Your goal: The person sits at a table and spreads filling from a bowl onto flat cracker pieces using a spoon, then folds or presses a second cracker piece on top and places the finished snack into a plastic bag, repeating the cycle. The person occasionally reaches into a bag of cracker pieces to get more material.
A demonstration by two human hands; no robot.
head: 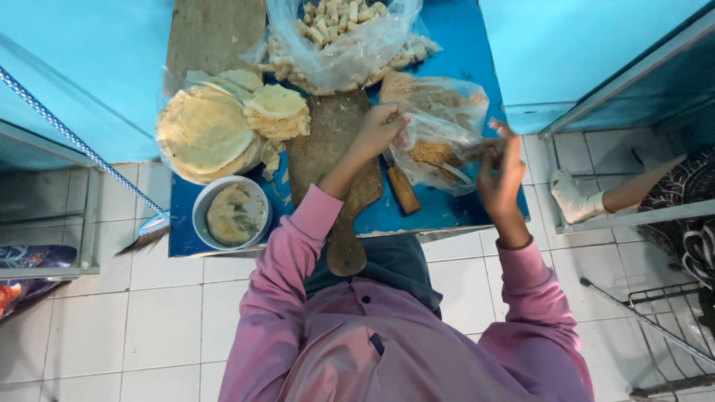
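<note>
Far left: a white round bowl of pale paste (233, 214) sits on the blue table (447, 212), near the person, handy for dipping.
Wrapper stack: thin round yellowish sheets on clear plastic (208, 130) lie just behind the bowl, a few folded ones on top.
Centre: a long worn wooden chopping board with a handle (335, 171) runs toward the person, its handle overhanging the table edge.
Left hand (378, 130): reaching across the board, grip closed on the mouth of the small clear plastic bag of brown crumbs (434, 152), pinching it to keep it open.
Knife: a wooden-handled knife (402, 190) lies just beside the bag, blade mostly hidden under it.
Right hand (497, 173): raised at the bag's right side, fingers curled on the plastic; blurred, so how tight the grip is I cannot tell.
Back: a big clear bag of pale cut pieces (342, 37), cut off at the frame top.
Far right: someone else's bandaged foot (577, 199) on the tiled floor.
</note>
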